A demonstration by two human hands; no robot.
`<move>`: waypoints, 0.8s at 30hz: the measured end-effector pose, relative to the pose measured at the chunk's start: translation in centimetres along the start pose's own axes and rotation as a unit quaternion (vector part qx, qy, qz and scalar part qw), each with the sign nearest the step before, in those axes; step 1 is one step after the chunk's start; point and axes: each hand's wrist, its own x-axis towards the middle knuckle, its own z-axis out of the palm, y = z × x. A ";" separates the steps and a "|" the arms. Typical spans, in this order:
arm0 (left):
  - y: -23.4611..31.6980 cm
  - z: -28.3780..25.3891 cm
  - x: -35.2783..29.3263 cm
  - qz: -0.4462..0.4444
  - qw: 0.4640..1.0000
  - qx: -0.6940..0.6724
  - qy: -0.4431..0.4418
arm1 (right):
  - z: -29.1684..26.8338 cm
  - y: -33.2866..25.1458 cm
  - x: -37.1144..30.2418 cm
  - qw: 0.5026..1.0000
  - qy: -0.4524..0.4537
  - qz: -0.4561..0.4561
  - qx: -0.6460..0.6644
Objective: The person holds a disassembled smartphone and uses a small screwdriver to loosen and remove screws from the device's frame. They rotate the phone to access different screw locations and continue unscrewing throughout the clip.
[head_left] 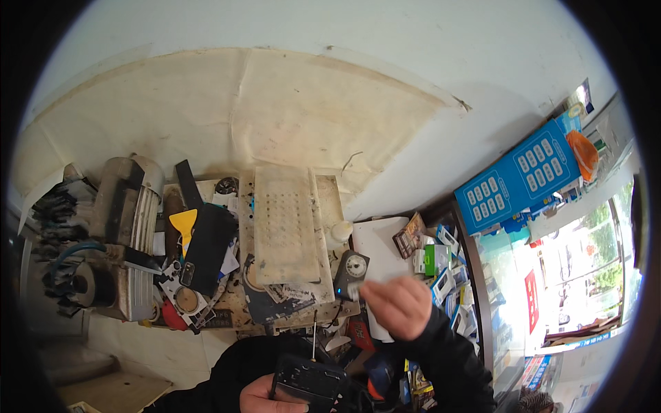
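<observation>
A big, stained, cream-coloured sheet (234, 110) covers the wall above a messy workbench (227, 303), where a dull metal motor (127, 227) with ribbed sides sits at the left and a flat, dirty-white plate full of little round holes (286, 224) lies in the middle. Low in the view, the left hand (265, 398) holds a flat black phone frame (310, 382) from below, thumb lying along its edge, near the person's dark jacket. The right hand (397, 306) is lifted above the bench with its fingers bunched together, pinching something small and blurry that I cannot make out.

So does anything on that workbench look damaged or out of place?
Yes. The beige wall covering behind the bench is stained, with its edge peeling near the right corner. Tools and parts lie piled around the perforated pad. The left hand holds a dark device.
</observation>
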 end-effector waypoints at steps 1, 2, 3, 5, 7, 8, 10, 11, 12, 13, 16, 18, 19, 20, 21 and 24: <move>-0.4 -0.3 -0.1 0.015 0.998 -0.060 -0.014 | -0.5 -0.7 -0.2 0.999 0.035 -0.029 0.005; -0.7 -0.5 -0.3 -0.003 0.998 -0.060 0.006 | -0.6 -1.8 -0.4 0.998 0.038 -0.041 0.032; -0.8 -0.6 -0.5 -0.022 0.998 -0.058 0.024 | -0.3 -2.8 -0.5 0.995 0.035 -0.083 0.035; -0.7 -0.4 -0.6 -0.035 0.996 -0.071 0.033 | 0.6 -4.4 -0.6 0.994 0.017 -0.103 0.043; -0.5 0.1 -0.5 -0.016 0.995 -0.098 0.017 | 1.9 -4.8 -0.4 0.994 0.055 -0.096 0.027; -0.2 0.2 -0.5 -0.022 0.999 -0.026 0.020 | 2.3 -4.6 -0.3 0.996 0.040 -0.082 0.022; 0.2 0.0 -0.6 -0.031 0.992 0.118 0.025 | 2.4 -3.4 0.0 0.995 0.038 -0.090 0.014; 0.1 -0.1 -0.6 -0.031 0.997 0.070 0.014 | 2.1 -2.7 0.1 0.994 0.021 -0.110 0.006; -0.1 -0.5 -0.5 -0.031 0.999 0.023 0.002 | 1.6 -1.8 0.0 0.998 0.002 -0.067 0.002; -0.4 -0.9 -0.4 -0.030 0.999 -0.024 -0.009 | 1.2 -0.8 0.2 1.000 -0.005 -0.024 -0.018; -1.3 -1.9 -0.2 0.024 0.996 -0.073 -0.047 | 0.2 -1.5 0.1 0.999 0.008 -0.042 0.012; -1.3 -1.8 -0.4 0.008 0.999 -0.044 -0.031 | 0.5 -3.0 0.2 0.994 0.036 -0.087 0.056; -1.1 -1.4 -0.5 -0.001 0.999 -0.029 -0.023 | 0.9 -3.5 0.3 0.994 0.034 -0.090 0.052; -0.8 -1.0 -0.6 -0.010 0.999 -0.033 -0.002 | 1.3 -3.7 0.6 0.993 0.040 -0.098 0.045; -0.5 -0.4 -0.7 -0.019 0.999 -0.036 0.019 | 1.6 -3.7 0.7 0.991 0.024 -0.123 0.036; 0.7 0.5 -0.8 -0.034 0.998 0.049 0.027 | 1.4 -1.9 1.0 1.000 -0.016 -0.024 0.007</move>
